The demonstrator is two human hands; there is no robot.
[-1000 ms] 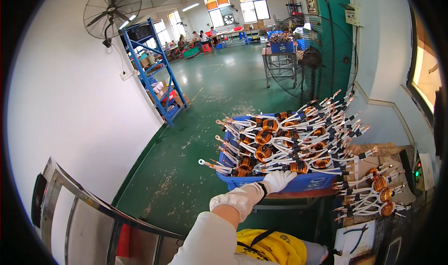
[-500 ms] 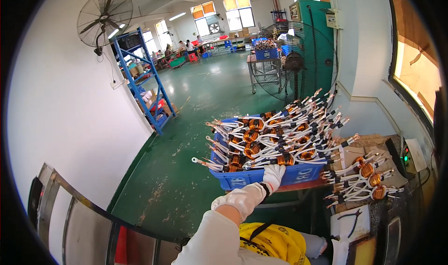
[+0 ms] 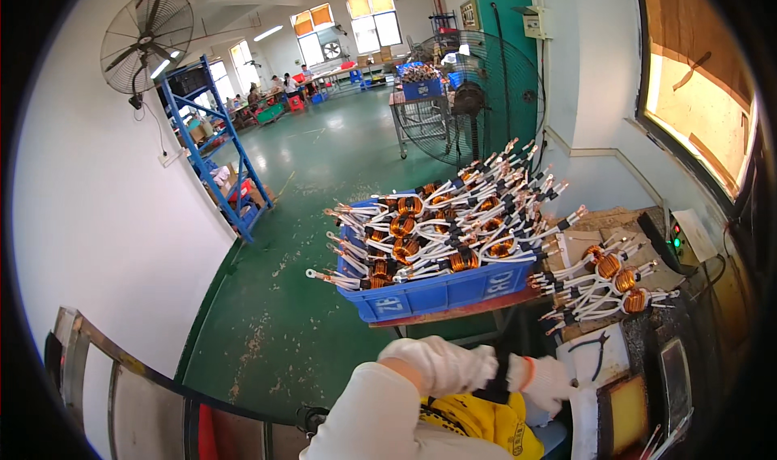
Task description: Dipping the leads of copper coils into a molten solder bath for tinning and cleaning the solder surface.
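Note:
My left hand [image 3: 547, 385], in a white glove with an orange edge and a black band at the wrist, hovers low in front of my body. It is near the white board at the bench's left edge, and its fingers are smeared, so their grip is unclear. My right hand is out of sight. Ahead stands a blue crate [image 3: 437, 295] heaped with copper-wound ring coils [image 3: 463, 260] that have white leads and metal lugs. To its right, several similar coils [image 3: 624, 279] lie on the bench. Black-handled pliers [image 3: 600, 356] rest on the white board.
A yellowish square pan [image 3: 629, 416] sits at the bench's near end, with white wire leads [image 3: 668, 437] beside it. A control box with a green light [image 3: 678, 241] stands against the wall. Behind the crate are a large floor fan [image 3: 468, 102] and a green cabinet [image 3: 506, 71]. A blue rack [image 3: 222, 152] stands left.
My left hand has let go of the crate's near rim and swung down and right toward the bench. The whole view has shifted slightly to the right.

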